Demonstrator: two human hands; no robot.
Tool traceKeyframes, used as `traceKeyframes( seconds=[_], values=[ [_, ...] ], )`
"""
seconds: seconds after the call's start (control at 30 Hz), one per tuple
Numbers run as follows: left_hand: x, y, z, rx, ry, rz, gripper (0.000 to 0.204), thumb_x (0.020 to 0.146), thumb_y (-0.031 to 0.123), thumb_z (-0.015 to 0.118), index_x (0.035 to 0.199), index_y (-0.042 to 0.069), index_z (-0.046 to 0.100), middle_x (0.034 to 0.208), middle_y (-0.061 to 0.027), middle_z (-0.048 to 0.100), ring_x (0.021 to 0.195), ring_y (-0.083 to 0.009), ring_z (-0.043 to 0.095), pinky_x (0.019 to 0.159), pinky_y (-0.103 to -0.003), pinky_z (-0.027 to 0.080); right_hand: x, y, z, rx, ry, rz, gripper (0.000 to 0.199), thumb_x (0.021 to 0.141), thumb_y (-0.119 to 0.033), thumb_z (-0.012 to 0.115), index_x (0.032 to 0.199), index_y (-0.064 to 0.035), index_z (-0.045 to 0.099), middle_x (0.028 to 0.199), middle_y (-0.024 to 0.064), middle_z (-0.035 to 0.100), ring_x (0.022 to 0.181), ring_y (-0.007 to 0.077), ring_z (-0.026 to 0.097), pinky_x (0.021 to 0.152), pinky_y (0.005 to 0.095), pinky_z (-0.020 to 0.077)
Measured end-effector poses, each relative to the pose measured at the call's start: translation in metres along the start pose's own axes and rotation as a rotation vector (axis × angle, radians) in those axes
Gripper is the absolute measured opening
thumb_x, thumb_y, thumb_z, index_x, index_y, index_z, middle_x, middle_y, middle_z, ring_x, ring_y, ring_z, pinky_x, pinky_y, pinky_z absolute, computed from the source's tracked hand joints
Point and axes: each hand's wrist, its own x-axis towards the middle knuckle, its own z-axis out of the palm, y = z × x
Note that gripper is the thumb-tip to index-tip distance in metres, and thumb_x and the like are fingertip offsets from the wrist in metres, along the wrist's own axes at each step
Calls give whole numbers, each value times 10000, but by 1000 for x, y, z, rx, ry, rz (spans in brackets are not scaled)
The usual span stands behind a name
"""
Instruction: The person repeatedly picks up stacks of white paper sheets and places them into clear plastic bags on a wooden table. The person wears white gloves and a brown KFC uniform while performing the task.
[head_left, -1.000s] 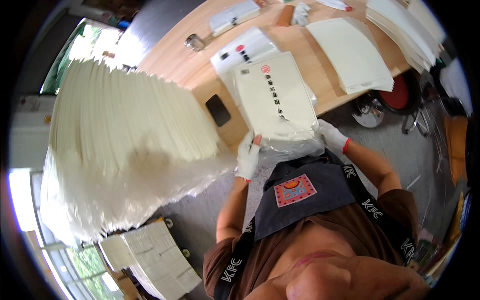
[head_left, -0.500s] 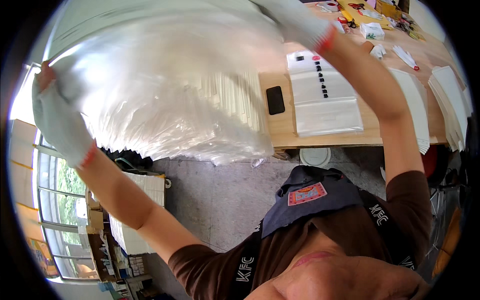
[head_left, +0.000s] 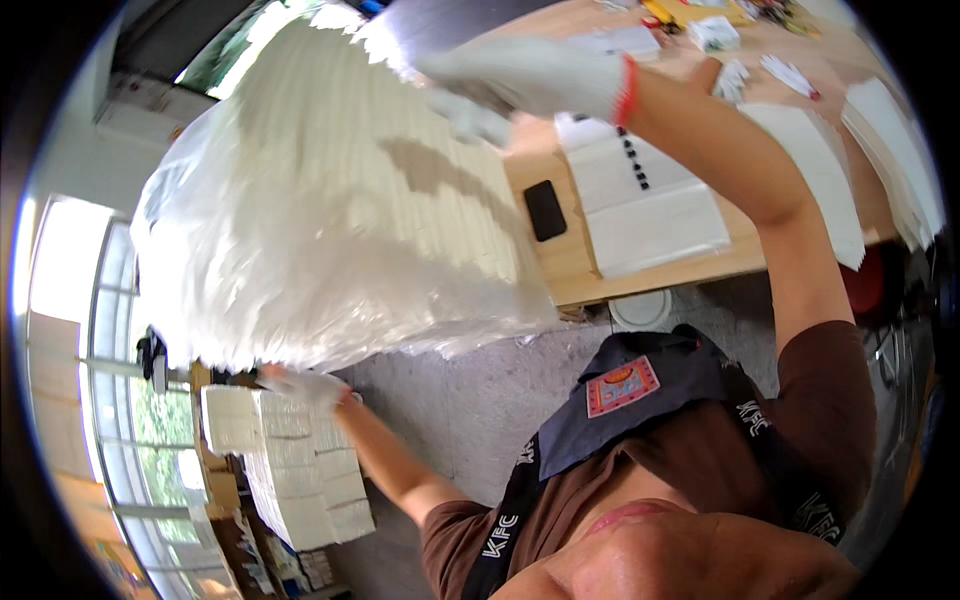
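A tall, wide stack of cream-white sheets or flat bags (head_left: 400,190) rises on the left, its upper face bare. Clear plastic film (head_left: 300,310) wraps its near side and hangs loosely round the left. My right hand (head_left: 540,85), in a white knitted glove with a red cuff, hovers by the stack's far right edge, fingers stretched out and somewhat blurred. Low at the film's near bottom edge is my left hand (head_left: 308,386), gloved the same way with bare orange-toned fingertips; blur hides whether it grips the film.
Beside the stack, a wooden table (head_left: 740,262) bears a black phone (head_left: 545,210), a printed white plastic bag (head_left: 655,225), paper piles (head_left: 815,180), spare gloves (head_left: 790,75) and a tissue box (head_left: 714,34). White bundles (head_left: 305,470) stand lower left; a round white lid (head_left: 640,308) lies under the table edge.
The clear film, spread high between both hands before, has come down off the stack's top. My left hand dropped to the lower near edge; my right hand moved slightly left and down.
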Motion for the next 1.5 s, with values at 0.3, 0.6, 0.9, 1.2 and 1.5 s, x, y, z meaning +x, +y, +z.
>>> traceKeyframes(
  seconds=[0.3, 0.6, 0.9, 1.2, 1.5],
  values=[
    [-421, -78, 18, -208, -1420, 175, 136, 864, 131, 580, 976, 69, 628, 941, -156, 611, 829, -321, 600, 698, -381, 481, -294, 245, 39, 271, 654, 644, 336, 910, -402, 522, 897, -74, 593, 773, 55, 625, 608, 123, 569, 531, 254, 483],
    [-471, 28, 219, 61, -1813, 554, 196, 795, 331, 630, 821, 138, 648, 853, -87, 637, 816, -291, 602, 713, -416, 462, -342, 254, 74, 352, 863, 697, 358, 912, -380, 512, 933, -30, 587, 812, 84, 627, 663, 156, 594, 582, 273, 504],
    [-470, 3, 260, -97, -2085, -20, 347, 881, 423, 538, 824, 113, 684, 834, -112, 653, 793, -226, 619, 731, -340, 451, -256, 282, -2, -25, 1153, 540, 394, 905, -414, 499, 1004, -45, 597, 841, 62, 643, 666, 142, 609, 603, 270, 498],
    [-377, 80, 290, -885, -1709, -905, 292, 894, 128, 583, 1173, 83, 508, 890, -47, 661, 619, -81, 549, 555, -204, 456, -316, 274, -49, -1172, 651, 893, 399, 885, -395, 523, 1110, -70, 581, 908, 144, 637, 869, 224, 635, 737, 358, 510],
    [-426, 194, 154, -654, -2033, 315, 188, 899, 104, 537, 1075, 58, 588, 895, -69, 625, 764, -146, 581, 679, -291, 466, -248, 277, -20, -555, 1036, 528, 382, 838, -372, 573, 1131, -128, 589, 981, 185, 628, 905, 321, 617, 772, 395, 498]
  ],
)
